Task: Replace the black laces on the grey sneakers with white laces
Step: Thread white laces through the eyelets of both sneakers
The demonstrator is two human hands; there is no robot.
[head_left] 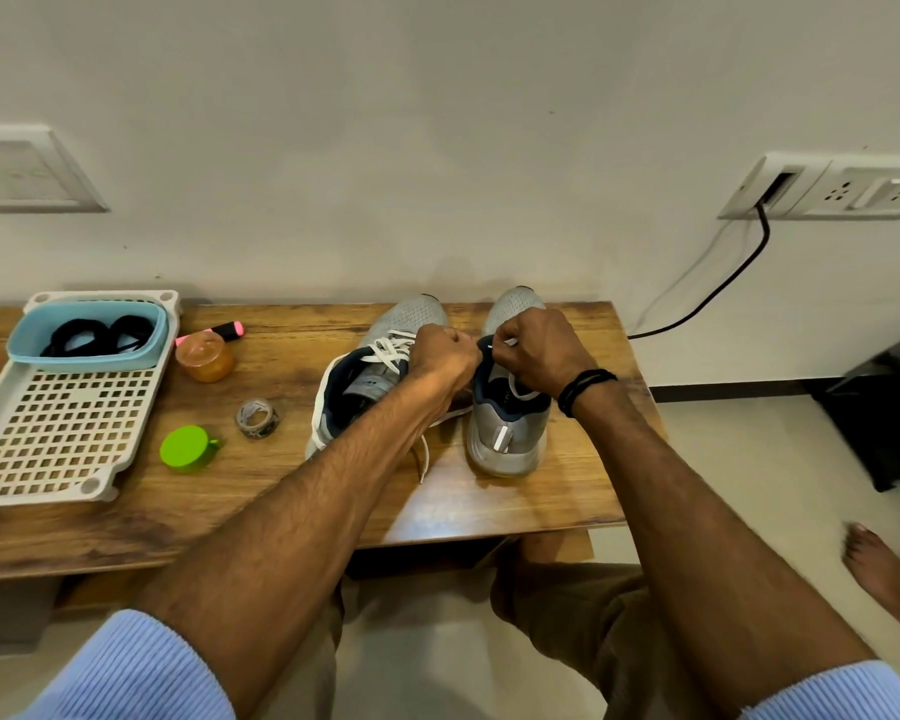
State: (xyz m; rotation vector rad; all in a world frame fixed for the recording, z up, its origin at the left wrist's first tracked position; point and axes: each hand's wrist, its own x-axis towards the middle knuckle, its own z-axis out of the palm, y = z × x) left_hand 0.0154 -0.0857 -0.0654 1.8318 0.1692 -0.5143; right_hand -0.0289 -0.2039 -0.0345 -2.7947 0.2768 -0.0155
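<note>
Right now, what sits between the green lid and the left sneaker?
Head view: a tape roll on the table, touching neither green lid nor left sneaker.

Ribbed pale-blue sleeves (141, 667), black corded wristband (587, 390), and seemingly khaki trousers (593, 621).

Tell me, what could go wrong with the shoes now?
The right hand pinches the white lace by its tip above the right sneaker. If it is pulled unevenly, one end could slip back through its eyelet. The left forearm crosses the left sneaker near its loose lace, so a tug might snag it and drag that shoe.
</note>
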